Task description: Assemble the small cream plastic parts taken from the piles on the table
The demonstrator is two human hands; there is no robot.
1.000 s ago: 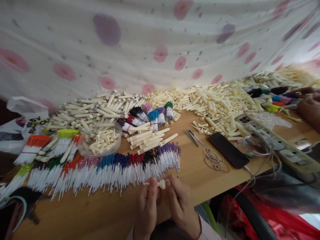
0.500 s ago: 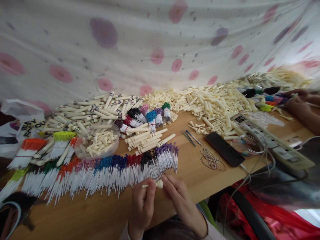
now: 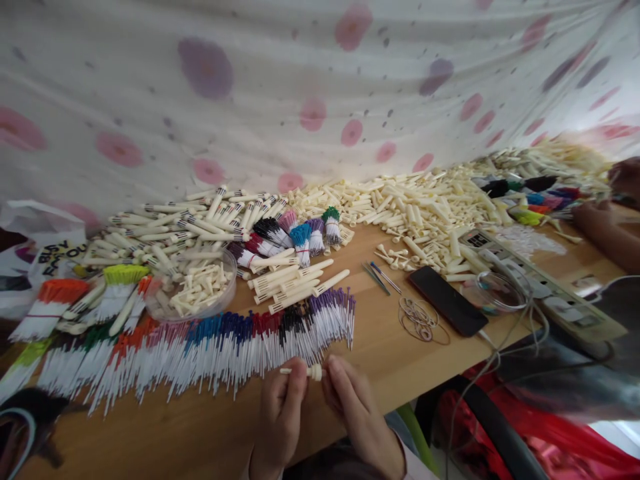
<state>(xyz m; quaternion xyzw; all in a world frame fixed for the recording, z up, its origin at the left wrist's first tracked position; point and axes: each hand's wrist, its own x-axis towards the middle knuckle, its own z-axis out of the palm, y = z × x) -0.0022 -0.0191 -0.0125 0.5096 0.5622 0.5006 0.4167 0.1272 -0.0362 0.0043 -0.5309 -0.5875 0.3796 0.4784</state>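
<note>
My left hand (image 3: 281,412) pinches a small cream plastic pen part (image 3: 315,373), with its thin tip poking out to the left of the thumb and its ringed wider end facing right. Close beside that end, the fingers of my right hand (image 3: 359,408) are pressed together; a small thing seems to be between them, too hidden to name. Just beyond both hands, a long row of pen refills (image 3: 215,357) with white stems and coloured ends lies spread on the wooden table (image 3: 370,333).
Behind the refills stand a clear tub (image 3: 231,283) of cream parts, bundled refills (image 3: 301,243) and heaped pen barrels (image 3: 170,227). To the right lie tweezers (image 3: 376,278), rubber bands (image 3: 420,319), a phone (image 3: 449,300) and a power strip (image 3: 555,293) with cables. Another person's hand (image 3: 595,220) is far right.
My right hand has drawn slightly away from the pen part, leaving a small gap at its ringed end. The left hand keeps its grip. The view has shifted slightly, and the other person's hands have moved.
</note>
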